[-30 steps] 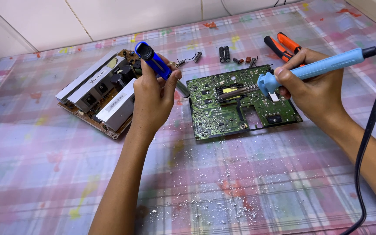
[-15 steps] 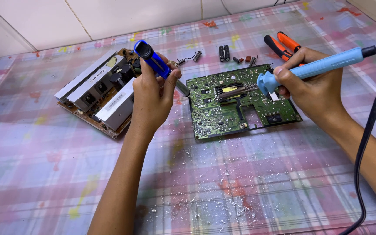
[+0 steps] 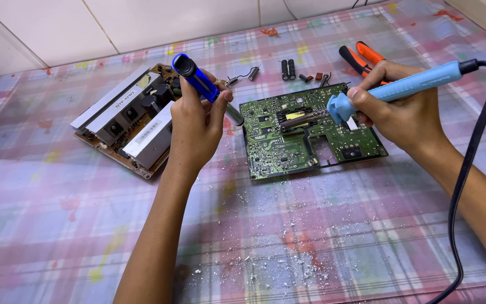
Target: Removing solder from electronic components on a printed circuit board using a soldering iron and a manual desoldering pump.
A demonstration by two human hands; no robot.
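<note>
— So, what lies on the worktop (image 3: 57, 225)?
— Brown board (image 3: 127, 121) with white labelled blocks at left; green circuit board (image 3: 305, 132) centre.
— And each grip?
— Right hand (image 3: 403, 115) closed around light-blue soldering iron (image 3: 406, 87), tip on green board; left hand (image 3: 195, 126) clasps blue desoldering pump (image 3: 203, 87) just beside it.

head view | looks down, forward | near | table (image 3: 57, 225)

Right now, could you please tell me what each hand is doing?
Left hand: closed around the blue desoldering pump.
Right hand: closed around the light-blue soldering iron.
</note>
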